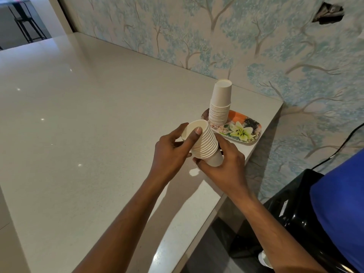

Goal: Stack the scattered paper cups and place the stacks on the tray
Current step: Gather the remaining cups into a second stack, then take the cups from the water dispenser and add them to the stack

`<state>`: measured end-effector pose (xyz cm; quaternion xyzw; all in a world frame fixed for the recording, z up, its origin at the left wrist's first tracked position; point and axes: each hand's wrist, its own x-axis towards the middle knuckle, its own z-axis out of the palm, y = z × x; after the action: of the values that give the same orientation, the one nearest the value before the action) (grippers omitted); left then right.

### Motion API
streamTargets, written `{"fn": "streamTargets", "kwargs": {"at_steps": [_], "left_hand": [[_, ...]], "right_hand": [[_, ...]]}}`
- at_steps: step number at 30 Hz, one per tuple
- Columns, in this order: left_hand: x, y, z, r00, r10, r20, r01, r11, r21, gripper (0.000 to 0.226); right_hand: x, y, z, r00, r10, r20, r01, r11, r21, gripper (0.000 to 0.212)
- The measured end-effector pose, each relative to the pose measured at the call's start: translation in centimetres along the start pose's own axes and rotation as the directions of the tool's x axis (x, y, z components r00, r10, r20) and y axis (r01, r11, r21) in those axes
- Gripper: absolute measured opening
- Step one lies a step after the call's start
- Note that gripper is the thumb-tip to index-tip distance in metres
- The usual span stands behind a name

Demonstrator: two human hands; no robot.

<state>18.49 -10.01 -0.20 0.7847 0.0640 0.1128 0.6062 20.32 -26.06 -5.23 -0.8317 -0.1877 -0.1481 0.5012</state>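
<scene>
Worktop (78, 134) fills left and centre; wall (197, 36) runs along its far-right side. Tray (254, 133) at far right corner of worktop, just beside wall. On tray's left end: upturned cup stack (220, 103). Just near-left of tray, above worktop: second cup stack (204, 142), tilted, mouth toward far left. Left hand (169, 152) on its left side, right hand (226, 160) around its lower right end. Stool (29, 22) far left, beyond worktop.
</scene>
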Motion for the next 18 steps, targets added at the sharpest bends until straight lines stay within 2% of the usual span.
{"fn": "streamTargets", "kwargs": {"at_steps": [7,11,15,18], "left_hand": [[-0.8,-0.2,-0.1,0.998,-0.025,0.052,0.026,1.0,-0.016,0.079],[-1.4,0.0,-0.1,0.997,-0.013,0.076,0.013,1.0,0.005,0.079],[-2.0,0.0,0.2,0.989,0.021,0.15,-0.034,0.996,0.082,0.091],[-3.1,-0.5,0.7,0.965,0.032,0.262,-0.062,0.992,0.108,0.102]], "right_hand": [[-1.4,-0.1,-0.1,0.999,0.04,-0.02,-0.041,0.998,-0.039,0.079],[-2.0,-0.6,0.1,0.997,0.07,-0.036,-0.07,0.998,0.001,0.082],[-2.4,-1.1,-0.2,0.992,0.102,-0.074,-0.097,0.993,0.066,0.086],[-3.3,-1.3,-0.7,0.989,0.107,-0.098,-0.1,0.993,0.07,0.086]]}}
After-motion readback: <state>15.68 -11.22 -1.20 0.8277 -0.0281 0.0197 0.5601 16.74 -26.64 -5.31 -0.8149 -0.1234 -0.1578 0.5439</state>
